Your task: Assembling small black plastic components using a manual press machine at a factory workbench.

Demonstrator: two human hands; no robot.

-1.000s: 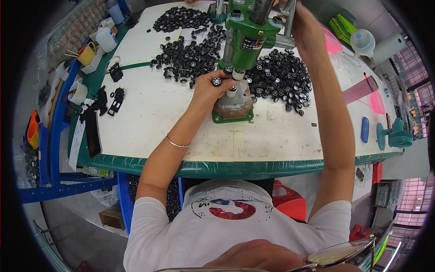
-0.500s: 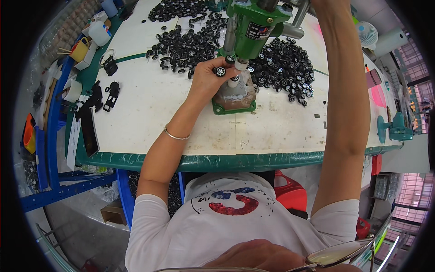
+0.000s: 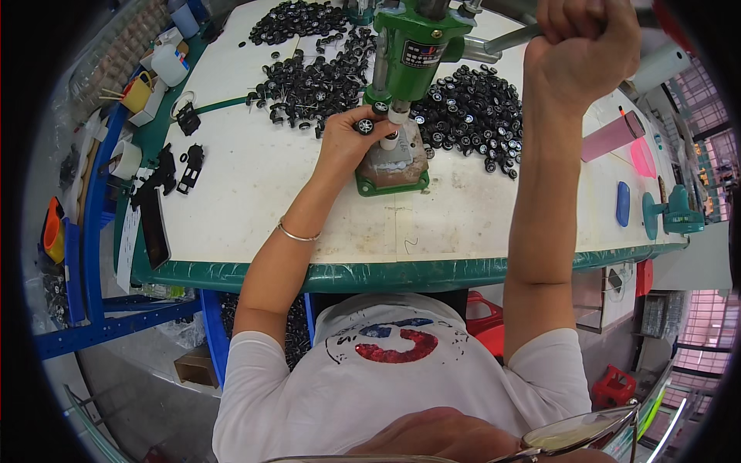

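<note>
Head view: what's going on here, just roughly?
A person is working at a green hand press on a pale table. The left hand holds two small black wheels among its fingers, close to the press's white tip; whether they touch it is unclear. The right hand is closed round the press lever. Heaps of black wheels lie to the left and right of the press.

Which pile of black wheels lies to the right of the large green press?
The pile between that press and the right forearm; the other piles lie left of the press.
</note>
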